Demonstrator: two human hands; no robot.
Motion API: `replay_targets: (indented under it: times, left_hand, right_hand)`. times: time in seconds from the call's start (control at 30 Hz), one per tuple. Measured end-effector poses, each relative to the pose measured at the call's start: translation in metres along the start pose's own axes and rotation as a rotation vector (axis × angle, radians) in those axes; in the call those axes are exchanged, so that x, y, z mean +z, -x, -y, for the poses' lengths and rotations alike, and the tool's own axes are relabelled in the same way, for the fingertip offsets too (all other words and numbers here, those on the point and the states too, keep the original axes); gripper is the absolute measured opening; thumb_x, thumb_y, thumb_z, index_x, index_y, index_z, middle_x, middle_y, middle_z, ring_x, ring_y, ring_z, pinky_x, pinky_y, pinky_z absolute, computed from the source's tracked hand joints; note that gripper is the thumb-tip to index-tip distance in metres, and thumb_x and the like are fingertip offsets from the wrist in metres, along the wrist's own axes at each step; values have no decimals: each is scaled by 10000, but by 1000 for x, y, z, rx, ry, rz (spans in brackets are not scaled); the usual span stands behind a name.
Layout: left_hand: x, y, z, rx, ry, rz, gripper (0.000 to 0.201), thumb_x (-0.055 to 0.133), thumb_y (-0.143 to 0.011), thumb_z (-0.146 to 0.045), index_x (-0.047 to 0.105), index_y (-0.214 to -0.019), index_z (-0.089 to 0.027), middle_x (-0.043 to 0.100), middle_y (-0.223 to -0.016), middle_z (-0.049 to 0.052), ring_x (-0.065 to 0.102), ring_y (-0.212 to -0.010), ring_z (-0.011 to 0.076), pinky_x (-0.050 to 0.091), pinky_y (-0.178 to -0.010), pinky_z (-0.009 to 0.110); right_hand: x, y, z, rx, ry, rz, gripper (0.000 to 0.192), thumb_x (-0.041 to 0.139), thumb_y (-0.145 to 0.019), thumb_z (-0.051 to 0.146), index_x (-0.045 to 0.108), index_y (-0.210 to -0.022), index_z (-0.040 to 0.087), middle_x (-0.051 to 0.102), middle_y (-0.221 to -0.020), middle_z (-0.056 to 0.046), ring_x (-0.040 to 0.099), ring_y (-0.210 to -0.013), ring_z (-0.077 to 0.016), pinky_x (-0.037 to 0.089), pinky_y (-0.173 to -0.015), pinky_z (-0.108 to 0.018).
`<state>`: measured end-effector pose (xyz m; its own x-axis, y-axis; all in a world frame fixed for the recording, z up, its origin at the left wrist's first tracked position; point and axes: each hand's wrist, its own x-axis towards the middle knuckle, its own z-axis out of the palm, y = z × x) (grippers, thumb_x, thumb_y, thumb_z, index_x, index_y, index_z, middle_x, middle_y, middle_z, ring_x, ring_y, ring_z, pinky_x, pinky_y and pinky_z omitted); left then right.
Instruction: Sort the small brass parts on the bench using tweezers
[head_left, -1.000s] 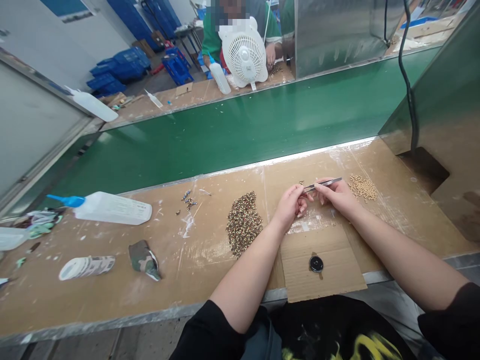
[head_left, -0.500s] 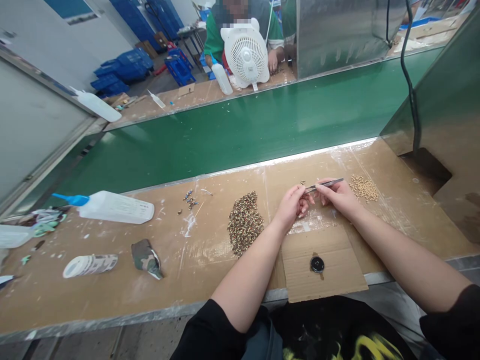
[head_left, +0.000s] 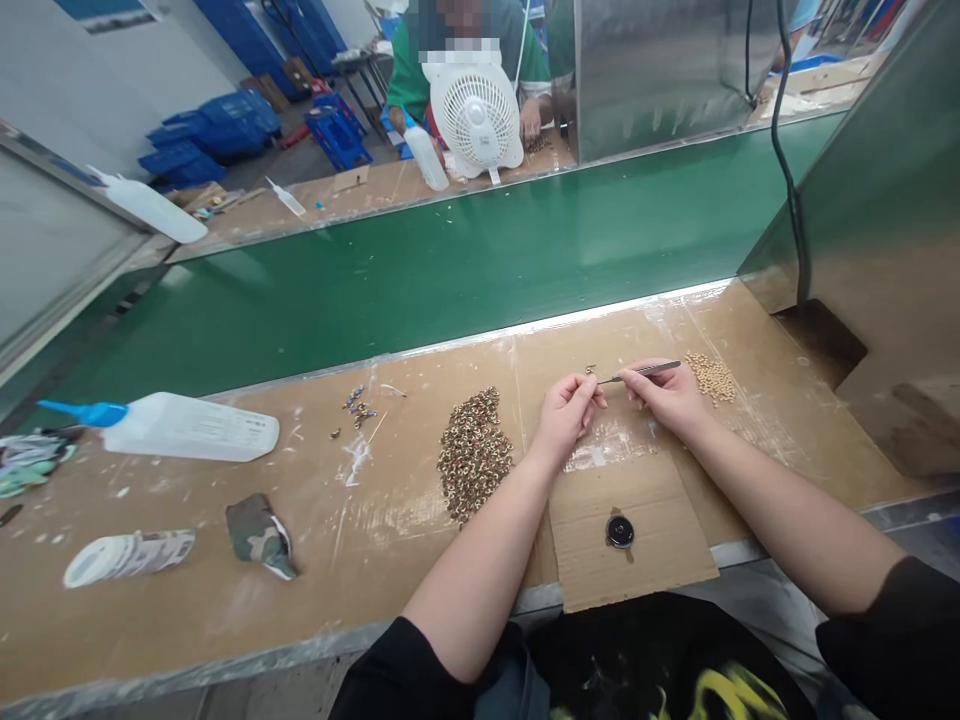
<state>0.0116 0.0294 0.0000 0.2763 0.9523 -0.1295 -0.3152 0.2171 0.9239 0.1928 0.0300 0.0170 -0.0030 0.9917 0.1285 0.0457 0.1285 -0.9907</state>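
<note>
Evidently you were mid-assembly, fitting one tiny part at a time, judging by how your hands met above the counter point(head_left: 225, 600).

At the far left lay one white squeeze bottle point(head_left: 187, 428) with a blue nozzle, on its side; below it, one roll of tape point(head_left: 129, 557) and one camouflage-patterned scrap point(head_left: 259, 535). A handful of small loose bits point(head_left: 356, 408) sat further along, too small to count. Next came one large heap of brass rings point(head_left: 474, 455), far too many to number.

Your left hand point(head_left: 564, 418) was pinched shut on something tiny, presumably a ring, though it was too small to tell. Your right hand point(head_left: 667, 398) was clamped on one pair of tweezers point(head_left: 641, 371), whose tips reached to your left fingertips. Below both hands lay one cardboard sheet point(head_left: 630, 545) bearing one black disc point(head_left: 620, 531). At the right sat a second, smaller pile of pale beads point(head_left: 712, 377).

The next move, I judged, called for a steady hand and fine alignment at the tweezer tips.
</note>
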Motion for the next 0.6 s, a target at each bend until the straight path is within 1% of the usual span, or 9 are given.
replay_targets:
  times: [0.13, 0.2, 0.23, 0.3, 0.37, 0.47, 0.53, 0.6]
  left_hand:
    - [1, 2, -2, -13, -1, 2, 488, 791, -828, -621, 606, -772, -173, 601, -589, -42, 324, -358, 26, 221, -342, 170]
    - [1, 2, -3, -13, 27, -24, 485, 797, -821, -616, 597, -768, -178, 600, -599, -43, 323, -363, 26, 217, -347, 170]
    - [1, 1, -3, -3, 42, -53, 484, 802, -818, -612, 591, -764, -180, 596, -603, -45, 321, -367, 25, 214, -351, 169]
    - [-1, 0, -5, 46, 67, -154, 489, 806, -821, -606, 566, -739, -188, 552, -578, -59, 311, -376, 25, 209, -364, 168]
    - [-4, -1, -6, 126, 86, -287, 522, 786, -849, -612, 513, -688, -198, 467, -529, -76, 299, -388, 32, 212, -379, 171]
    - [-8, -2, -8, 250, 104, -450, 602, 721, -911, -640, 411, -623, -211, 358, -485, -82, 288, -402, 45, 229, -399, 184]
    - [-10, -3, -7, 304, 123, -513, 605, 690, -936, -656, 412, -634, -212, 363, -498, -79, 303, -413, 50, 243, -410, 188]
    - [-12, -5, -7, 332, 133, -551, 535, 689, -945, -649, 511, -705, -205, 451, -553, -70, 337, -426, 46, 247, -416, 185]
  right_hand:
    - [0, 2, 3, -29, 43, 4, 449, 807, -823, 633, 762, -747, 193, 597, -570, -2, 513, -505, -134, 404, -484, -280]
    - [-2, 3, 4, -30, 51, -3, 455, 804, -826, 642, 759, -761, 194, 604, -580, -5, 520, -507, -137, 412, -486, -285]
    - [-3, 2, 4, -29, 46, -27, 458, 808, -822, 649, 758, -776, 196, 605, -582, -4, 522, -505, -138, 415, -485, -285]
    - [-7, 0, 3, -31, 31, -110, 470, 810, -818, 667, 747, -800, 201, 602, -586, 0, 521, -499, -138, 425, -481, -287]
    - [-12, -5, 0, -43, 17, -178, 482, 794, -832, 687, 726, -806, 211, 599, -599, 2, 513, -495, -136, 427, -477, -289]
    - [-20, -13, -4, -57, -1, -223, 505, 754, -862, 713, 691, -777, 219, 605, -635, -6, 508, -499, -130, 420, -469, -288]
    - [-24, -17, -5, -72, -11, -273, 507, 740, -873, 719, 707, -808, 217, 641, -678, -20, 529, -522, -131, 438, -477, -284]
    - [-28, -21, -5, -90, -5, -340, 483, 743, -882, 696, 759, -923, 215, 703, -754, -39, 570, -569, -140, 474, -502, -282]
